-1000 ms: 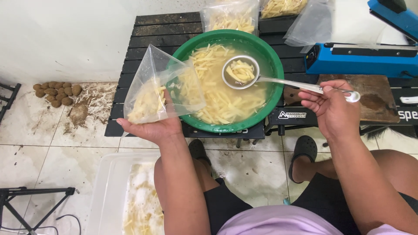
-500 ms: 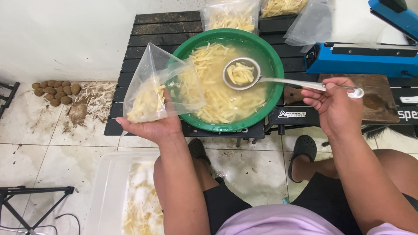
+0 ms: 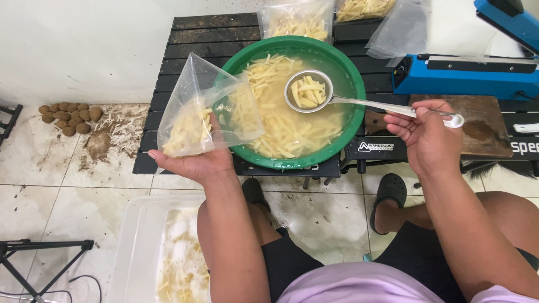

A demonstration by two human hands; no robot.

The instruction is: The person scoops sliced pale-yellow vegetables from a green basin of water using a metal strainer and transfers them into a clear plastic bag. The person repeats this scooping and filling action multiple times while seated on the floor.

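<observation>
Head view: bagging underway.
Left hand (image 3: 193,163): cradles part-filled clear plastic bag (image 3: 205,115).
Right hand (image 3: 426,134): grips steel strainer ladle (image 3: 309,91), loaded.
Left: green basin (image 3: 343,70) mostly full.

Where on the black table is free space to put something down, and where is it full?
Free: the slatted black table left of the green basin, behind the clear bag. Crowded: the far edge with filled bags, and the right side with the blue sealer and wooden board.

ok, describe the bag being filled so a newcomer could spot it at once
Start at the round green basin of potato strips in water on the black slatted table. At its left rim, the left hand holds a clear plastic bag tilted open. Unlike the filled bags lying behind the basin, it is held up and only part full.
</observation>
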